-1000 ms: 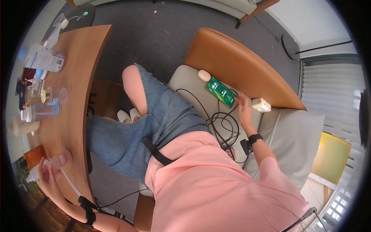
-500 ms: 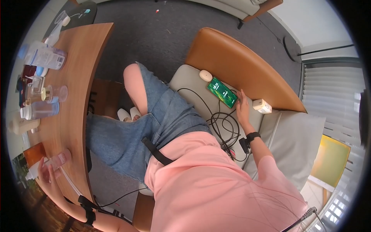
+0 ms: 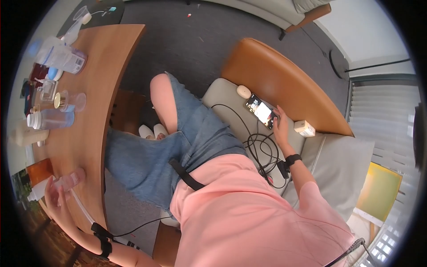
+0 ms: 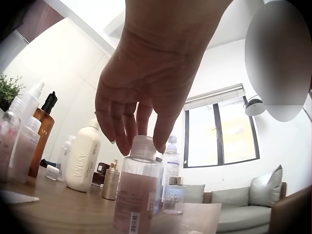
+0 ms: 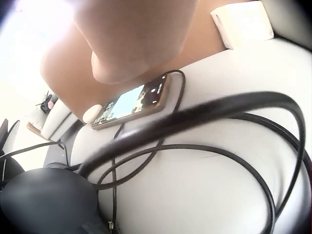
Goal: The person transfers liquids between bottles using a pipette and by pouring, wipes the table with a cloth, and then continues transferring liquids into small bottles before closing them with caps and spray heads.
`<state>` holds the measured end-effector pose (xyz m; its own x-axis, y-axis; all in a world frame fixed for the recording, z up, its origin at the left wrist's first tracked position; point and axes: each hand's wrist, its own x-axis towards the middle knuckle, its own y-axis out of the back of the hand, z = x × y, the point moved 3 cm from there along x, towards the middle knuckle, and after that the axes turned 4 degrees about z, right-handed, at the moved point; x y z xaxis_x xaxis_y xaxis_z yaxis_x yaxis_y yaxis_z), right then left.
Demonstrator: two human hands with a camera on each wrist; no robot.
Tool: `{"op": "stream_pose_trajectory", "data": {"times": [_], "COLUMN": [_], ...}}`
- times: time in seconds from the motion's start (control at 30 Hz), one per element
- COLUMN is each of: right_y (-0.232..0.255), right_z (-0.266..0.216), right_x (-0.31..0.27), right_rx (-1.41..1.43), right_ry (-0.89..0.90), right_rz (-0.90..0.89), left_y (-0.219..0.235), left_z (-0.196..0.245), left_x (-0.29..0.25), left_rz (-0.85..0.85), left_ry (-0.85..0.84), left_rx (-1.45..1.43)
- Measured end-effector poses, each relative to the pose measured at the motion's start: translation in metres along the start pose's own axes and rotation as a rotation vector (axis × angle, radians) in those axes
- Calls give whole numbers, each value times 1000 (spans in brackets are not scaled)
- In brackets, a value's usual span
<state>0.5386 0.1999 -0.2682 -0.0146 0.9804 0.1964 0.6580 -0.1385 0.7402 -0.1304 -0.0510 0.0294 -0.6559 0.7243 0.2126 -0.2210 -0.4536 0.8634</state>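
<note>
My left hand [image 3: 57, 198] is at the table's near end, its thumb and fingertips pinching the cap of a clear bottle of pink liquid [image 4: 135, 195]. In the left wrist view that bottle stands upright on the tabletop, with a barcode low on its side. On the sofa seat my right hand [image 3: 280, 127] touches the near end of a phone [image 3: 261, 112] with fairly straight fingers. The phone lies flat, its screen lit with a white panel. From the right wrist, the hand [image 5: 139, 44] covers part of the phone's far edge, and its fingertips are hidden.
A black cable [image 3: 267, 153] lies coiled beside the phone. A small rounded case [image 3: 243, 91] and a white box [image 3: 304, 128] flank it. Several bottles line the wooden table [image 3: 104, 66], among them a cream pump bottle [image 4: 82, 158] and a gold one [image 4: 111, 183].
The phone's screen went from a green lock screen to one with a white panel. My right fingers moved onto its near end. The head view shifted slightly; my left hand stays at the bottle.
</note>
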Motion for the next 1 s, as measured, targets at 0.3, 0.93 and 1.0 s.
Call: {"op": "stream_pose_trajectory", "data": {"times": [0.3,0.93,1.0], "right_y": [-24,-145,-157], "right_z": [-218,-572,-579], "right_x": [83,-34,-44], "right_rx": [425,774,799], "right_ry": [325,1039,1016], "right_rz": [-311,-828,-868], "left_y": [-5,45,39], "left_z": [38,31,14], "left_x": [-10,-86,-93], "left_rz": [94,447,389], "left_ry": [69,176,246], "left_rx": [-43,215,242]}}
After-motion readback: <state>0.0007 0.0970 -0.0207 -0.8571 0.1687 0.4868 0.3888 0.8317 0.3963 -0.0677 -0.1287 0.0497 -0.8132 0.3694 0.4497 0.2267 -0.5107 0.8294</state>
